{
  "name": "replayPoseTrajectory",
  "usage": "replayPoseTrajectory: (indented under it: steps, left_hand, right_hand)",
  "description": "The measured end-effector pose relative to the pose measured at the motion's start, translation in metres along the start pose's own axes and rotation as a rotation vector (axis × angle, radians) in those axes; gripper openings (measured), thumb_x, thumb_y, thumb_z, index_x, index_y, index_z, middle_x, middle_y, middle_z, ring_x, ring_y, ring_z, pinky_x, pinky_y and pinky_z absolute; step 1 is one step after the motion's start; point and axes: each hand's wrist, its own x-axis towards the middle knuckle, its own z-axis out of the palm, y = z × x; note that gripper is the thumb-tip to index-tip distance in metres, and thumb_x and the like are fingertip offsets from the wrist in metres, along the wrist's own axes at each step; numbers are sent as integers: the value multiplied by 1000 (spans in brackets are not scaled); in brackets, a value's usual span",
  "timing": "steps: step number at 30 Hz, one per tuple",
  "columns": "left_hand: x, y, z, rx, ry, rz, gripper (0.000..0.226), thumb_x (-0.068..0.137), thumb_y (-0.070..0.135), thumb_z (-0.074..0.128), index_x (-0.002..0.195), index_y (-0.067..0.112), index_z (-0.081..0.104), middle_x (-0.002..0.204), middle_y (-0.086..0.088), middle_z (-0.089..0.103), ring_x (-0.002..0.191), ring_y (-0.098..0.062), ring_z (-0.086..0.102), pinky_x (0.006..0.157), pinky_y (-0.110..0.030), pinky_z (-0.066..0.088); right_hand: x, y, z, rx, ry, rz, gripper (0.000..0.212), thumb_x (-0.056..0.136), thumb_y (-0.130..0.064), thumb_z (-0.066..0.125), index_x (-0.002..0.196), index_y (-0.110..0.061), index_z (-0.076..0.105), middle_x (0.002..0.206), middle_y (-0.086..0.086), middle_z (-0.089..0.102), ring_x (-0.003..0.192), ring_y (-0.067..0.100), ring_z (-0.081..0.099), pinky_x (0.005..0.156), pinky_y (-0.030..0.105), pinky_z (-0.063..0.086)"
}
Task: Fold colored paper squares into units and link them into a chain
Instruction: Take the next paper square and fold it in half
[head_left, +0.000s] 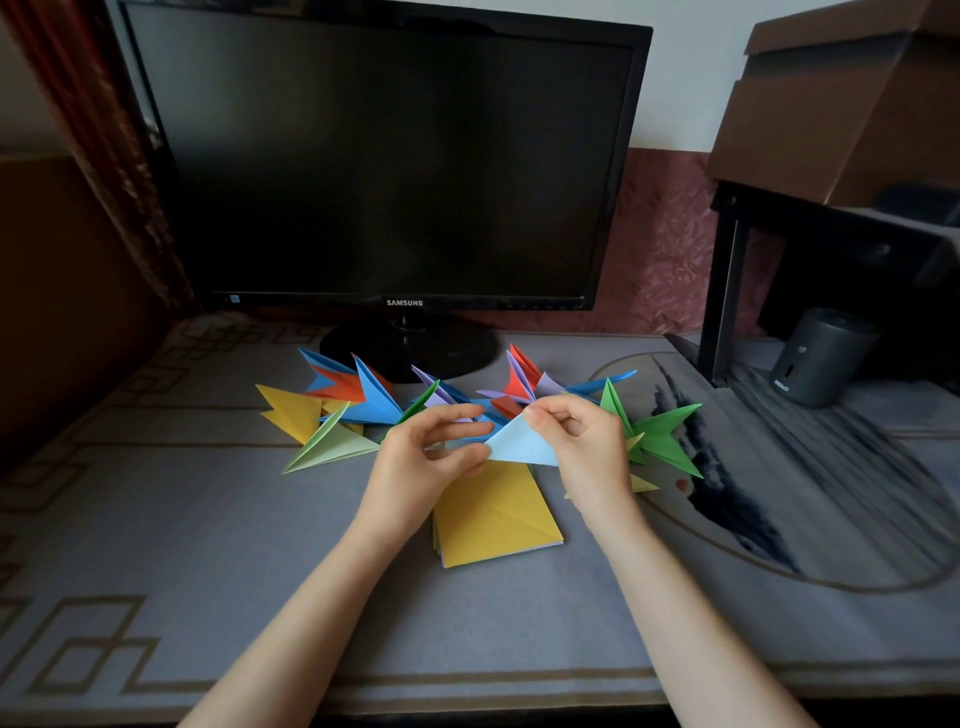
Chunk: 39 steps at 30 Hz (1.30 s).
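Paper: a light blue folded triangle (521, 442) is held between both hands, above a yellow paper stack (493, 519).
Right hand (582, 441): pinches its top corner.
Left hand (431, 457): fingers loosely curled, thumb at its left tip.

A black flat-screen monitor (384, 156) stands dark on its round black foot (410, 349) at the back of a grey table cloth with tan line patterns (208, 545); the wall (685, 78) behind is white above, mottled dull red below; a reddish-brown curtain (104, 130) hangs at left; at right a brown cardboard box (831, 104) sits on a black stand (727, 270), a dark grey cylinder (821, 358) near its leg.
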Motion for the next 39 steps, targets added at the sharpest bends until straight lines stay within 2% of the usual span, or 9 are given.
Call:
replayPoseTrajectory:
  steps: [4, 7, 10, 15, 24, 28, 32, 36, 39]
  left_hand:
    - [1, -1, -3, 175, 12, 60, 28, 83, 1, 68, 103, 19, 70, 107, 7, 71, 93, -4, 68, 83, -19, 53]
    - [3, -1, -4, 103, 43, 63, 26, 88, -4, 59, 104, 14, 69, 110, 1, 71, 97, -6, 68, 85, -18, 52]
    - [1, 1, -1, 32, 43, 23, 18, 89, 12, 63, 105, 16, 70, 103, 2, 73, 100, -8, 67, 88, -23, 52]
    - [-2, 1, 4, 132, 32, 7, 9, 82, 20, 72, 88, 14, 75, 87, 1, 75, 80, -1, 66, 74, -11, 48]
    - [-1, -3, 2, 218, 51, 58, 9, 86, 17, 68, 77, 16, 72, 78, -6, 72, 72, -7, 62, 70, -21, 49]
    - [-1, -3, 1, 212, 86, 42, 10, 85, 18, 68, 77, 13, 72, 79, -8, 71, 71, -7, 60, 69, -19, 47]
    - [-1, -10, 1, 406, 44, 63, 11, 89, 27, 64, 84, 23, 73, 83, 9, 72, 79, 1, 62, 75, -23, 48]
    - [2, -16, -7, 686, 34, 180, 15, 86, 33, 67, 96, 25, 74, 98, 14, 70, 97, -5, 58, 86, -25, 46]
    - [2, -18, -9, 772, 37, 194, 24, 77, 41, 74, 97, 27, 74, 102, 9, 68, 102, -12, 54, 90, -32, 44]
  right_hand:
    - [1, 1, -2, 4, 48, 9, 16, 85, -4, 64, 77, -17, 66, 73, -5, 66, 63, -2, 56, 60, 10, 42]
    - [2, 2, -6, 30, 45, 34, 12, 86, -2, 63, 79, -12, 66, 74, -1, 65, 64, -1, 56, 61, 10, 43]
    - [-1, 0, -5, 28, -19, 30, 11, 86, -3, 64, 79, -12, 67, 77, 2, 67, 68, 4, 57, 63, 12, 44]
    - [-10, -4, 8, 5, -154, -14, 20, 87, -6, 63, 77, -23, 66, 77, -9, 67, 71, 3, 60, 67, 15, 44]
    - [-13, -8, 7, 8, -207, 17, 11, 84, -14, 69, 86, -24, 69, 78, -6, 69, 78, 12, 63, 73, 24, 48]
    - [-13, -9, -3, -104, -279, 13, 24, 81, -9, 70, 94, -29, 65, 71, -5, 63, 70, 10, 59, 71, 25, 48]
    - [-14, -10, -13, -219, -180, -42, 29, 82, -4, 66, 86, -32, 62, 71, -7, 63, 66, 1, 56, 66, 17, 45]
    - [-6, -8, -36, -294, 0, -41, 19, 84, -2, 65, 94, -19, 65, 71, -10, 62, 63, -2, 57, 60, 10, 40]
    - [-5, 3, -48, -488, 12, 40, 15, 85, -8, 65, 97, -18, 67, 83, -5, 65, 74, 10, 60, 66, 21, 46]
